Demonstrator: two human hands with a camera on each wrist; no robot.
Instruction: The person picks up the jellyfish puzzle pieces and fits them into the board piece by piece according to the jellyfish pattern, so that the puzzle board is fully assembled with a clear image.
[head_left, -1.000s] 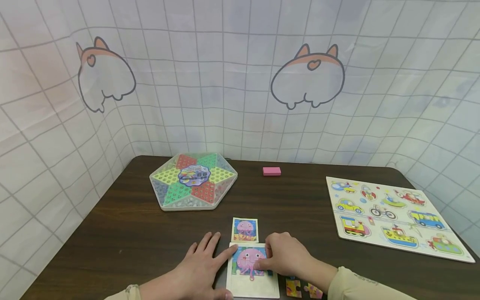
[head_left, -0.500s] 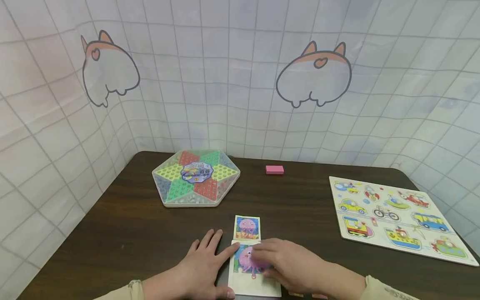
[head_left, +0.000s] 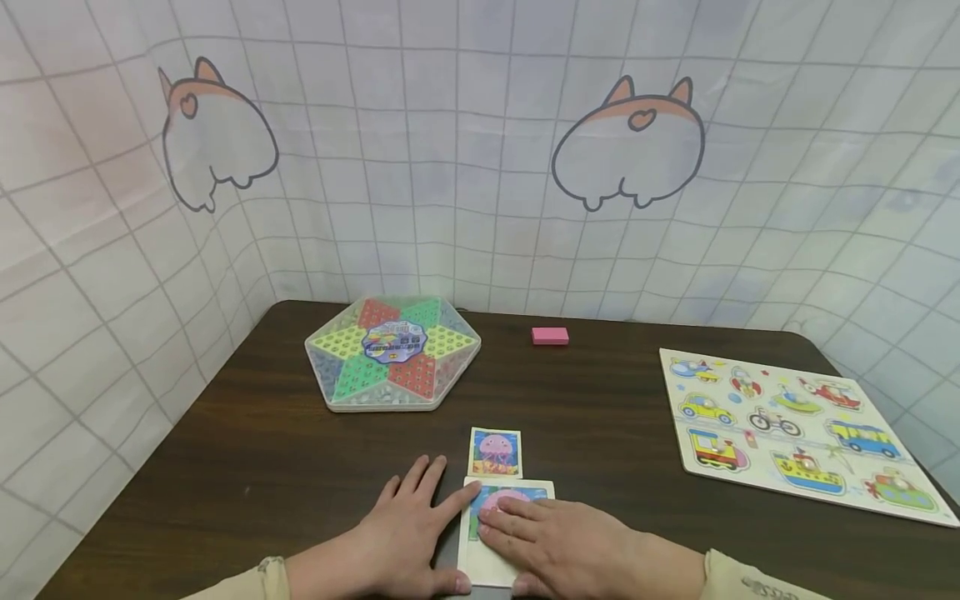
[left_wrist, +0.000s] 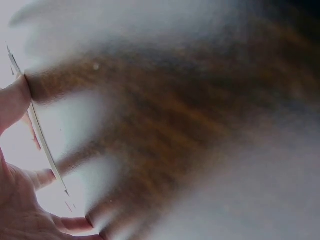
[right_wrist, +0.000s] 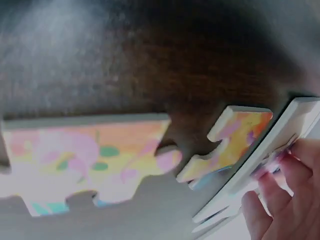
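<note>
A pale jigsaw tray [head_left: 483, 568] with a partly assembled jellyfish picture lies at the table's near edge. Flat across its right half rests my right hand [head_left: 570, 546], straight fingers touching the pink pieces and covering much of the picture. My left hand [head_left: 401, 537] is spread on the table, index fingertip and thumb touching the tray's left side. Directly above the tray sits a small jellyfish card [head_left: 495, 452]. The right wrist view shows loose puzzle pieces, a large orange-yellow one [right_wrist: 120, 155] and a smaller one [right_wrist: 237, 131], beside the tray.
A hexagonal Chinese checkers box [head_left: 393, 354] lies at the back left of the dark wooden table [head_left: 247, 467]. A pink block [head_left: 550, 336] is near the back edge. At right lies a vehicle puzzle board [head_left: 795, 433]. A grid-patterned curtain [head_left: 480, 167] stands behind.
My right hand has gone from curled fingers at the tray's right side to lying flat across the picture. The left hand stays in place. The head view has shifted slightly.
</note>
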